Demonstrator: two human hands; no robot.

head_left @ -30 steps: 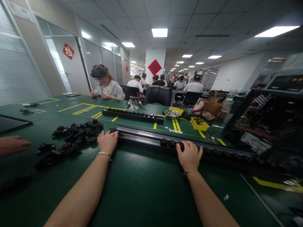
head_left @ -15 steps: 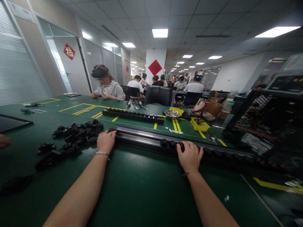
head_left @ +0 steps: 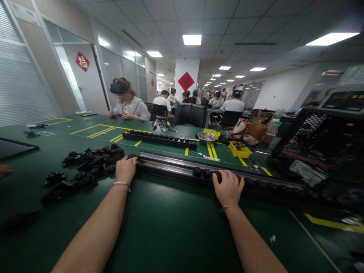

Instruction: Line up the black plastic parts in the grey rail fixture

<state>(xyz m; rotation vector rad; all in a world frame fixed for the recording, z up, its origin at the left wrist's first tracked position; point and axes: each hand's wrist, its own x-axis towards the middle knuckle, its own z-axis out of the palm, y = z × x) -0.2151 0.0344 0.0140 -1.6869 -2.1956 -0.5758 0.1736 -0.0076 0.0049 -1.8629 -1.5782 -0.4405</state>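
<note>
A long black rail with a shiny metal channel lies slantwise on the green table. Black knob-like parts sit in its channel towards the right. At the rail's left end, my left hand is closed around a small black part, mostly hidden by the fingers. My right hand is closed over the rail further right, thumb and fingertips against one of the black parts. Left of my left hand lies a loose pile of similar black parts.
A second black rail with parts lies further back. Behind the rails are a metal bowl and a yellow tray. An open computer case stands at right. A co-worker sits across; another person's hand shows at left.
My left hand has shifted slightly left with the small black part. My right hand and the rail stay where they were.
</note>
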